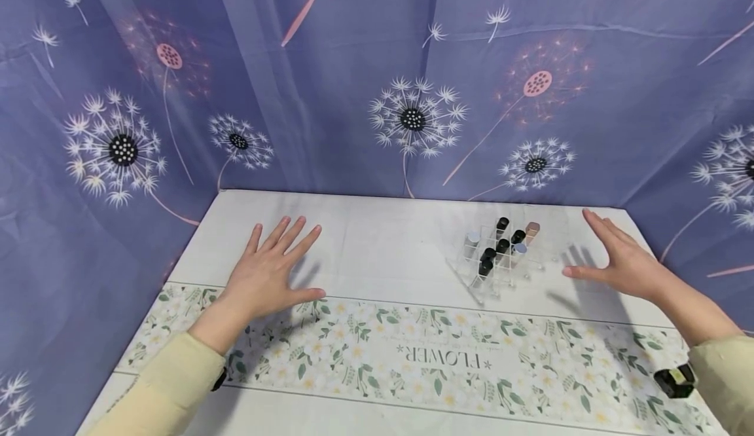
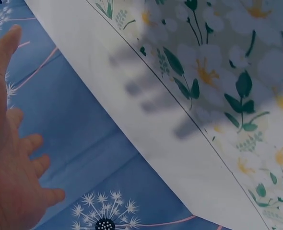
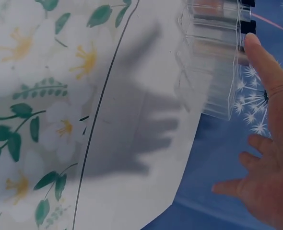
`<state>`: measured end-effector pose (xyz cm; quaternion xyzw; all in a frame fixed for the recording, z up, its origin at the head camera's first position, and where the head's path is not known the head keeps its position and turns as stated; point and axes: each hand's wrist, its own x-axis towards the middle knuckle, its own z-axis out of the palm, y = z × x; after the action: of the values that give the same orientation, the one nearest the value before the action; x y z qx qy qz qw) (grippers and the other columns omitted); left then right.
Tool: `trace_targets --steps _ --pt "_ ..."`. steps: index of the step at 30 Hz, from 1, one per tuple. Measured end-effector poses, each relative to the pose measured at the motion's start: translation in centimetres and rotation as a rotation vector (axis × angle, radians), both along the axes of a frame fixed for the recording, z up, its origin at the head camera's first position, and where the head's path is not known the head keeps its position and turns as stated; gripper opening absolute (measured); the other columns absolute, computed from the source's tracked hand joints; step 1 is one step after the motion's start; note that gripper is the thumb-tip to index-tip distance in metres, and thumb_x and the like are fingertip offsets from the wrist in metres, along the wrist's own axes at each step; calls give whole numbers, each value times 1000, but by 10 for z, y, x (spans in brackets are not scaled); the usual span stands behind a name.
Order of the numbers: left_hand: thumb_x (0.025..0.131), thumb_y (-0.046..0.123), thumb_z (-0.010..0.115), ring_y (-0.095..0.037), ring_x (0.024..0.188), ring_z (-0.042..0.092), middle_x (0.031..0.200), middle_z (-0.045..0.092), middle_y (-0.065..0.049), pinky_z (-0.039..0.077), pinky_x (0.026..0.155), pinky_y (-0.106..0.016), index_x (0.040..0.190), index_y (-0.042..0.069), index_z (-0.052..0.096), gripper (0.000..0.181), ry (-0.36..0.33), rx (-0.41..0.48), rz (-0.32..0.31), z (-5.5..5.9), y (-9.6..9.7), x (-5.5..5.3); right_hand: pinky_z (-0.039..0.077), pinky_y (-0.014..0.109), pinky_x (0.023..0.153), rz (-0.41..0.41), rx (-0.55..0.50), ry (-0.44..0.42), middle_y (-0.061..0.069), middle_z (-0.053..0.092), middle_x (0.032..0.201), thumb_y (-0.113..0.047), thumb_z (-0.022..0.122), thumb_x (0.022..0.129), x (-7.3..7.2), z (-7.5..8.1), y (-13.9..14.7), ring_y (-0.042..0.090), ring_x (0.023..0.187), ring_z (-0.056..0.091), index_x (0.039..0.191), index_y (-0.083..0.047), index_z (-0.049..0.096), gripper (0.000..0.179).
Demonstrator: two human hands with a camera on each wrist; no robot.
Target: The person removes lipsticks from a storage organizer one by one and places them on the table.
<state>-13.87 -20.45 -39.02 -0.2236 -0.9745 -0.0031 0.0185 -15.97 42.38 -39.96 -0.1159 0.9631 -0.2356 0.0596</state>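
A: Where does the clear divided holder [image 1: 503, 277] sit?

B: Right of centre in the head view, on the white tablecloth [image 1: 377, 246]. Five black-capped tubes [image 1: 486, 268] stand in it, with a pinkish-brown tube [image 1: 532, 230] at its upper right and a whitish tube [image 1: 472, 243] at its left.

A: Does either hand grip it?

B: Neither does. The right hand [image 1: 630, 266], at the right of the frame, is nearest, its thumb pointing toward the holder but apart from it; thumb and fingers are spread, pinching nothing.

A: And the left hand [image 1: 265, 279]?

B: Left of centre, fingers fanned wide, likewise holding nothing, well apart from the holder.

A: What lies around them?

B: A floral band [image 1: 377, 351] crosses the lower frame, with "FLOWER" upside down; a blue-purple dandelion curtain [image 1: 330, 95] fills the top.
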Motion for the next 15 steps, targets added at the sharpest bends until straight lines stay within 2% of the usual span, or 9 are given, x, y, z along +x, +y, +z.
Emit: trace_targets --steps 7,15 --pt "86 80 69 -34 165 10 179 14 -8 5 131 -69 174 25 20 114 -22 37 -12 -6 8 0 12 85 118 22 -53 -20 35 -2 173 -31 89 90 -16 -2 1 65 154 5 171 -12 -11 130" --pt "85 78 72 -33 165 14 179 17 -7 6 131 -69 173 26 22 114 -36 89 -26 -15 14 1 11 85 118 24 -82 -112 34 -11 173 -32 88 91 -30 -10 6 63 155 -3 169 -15 -18 132"
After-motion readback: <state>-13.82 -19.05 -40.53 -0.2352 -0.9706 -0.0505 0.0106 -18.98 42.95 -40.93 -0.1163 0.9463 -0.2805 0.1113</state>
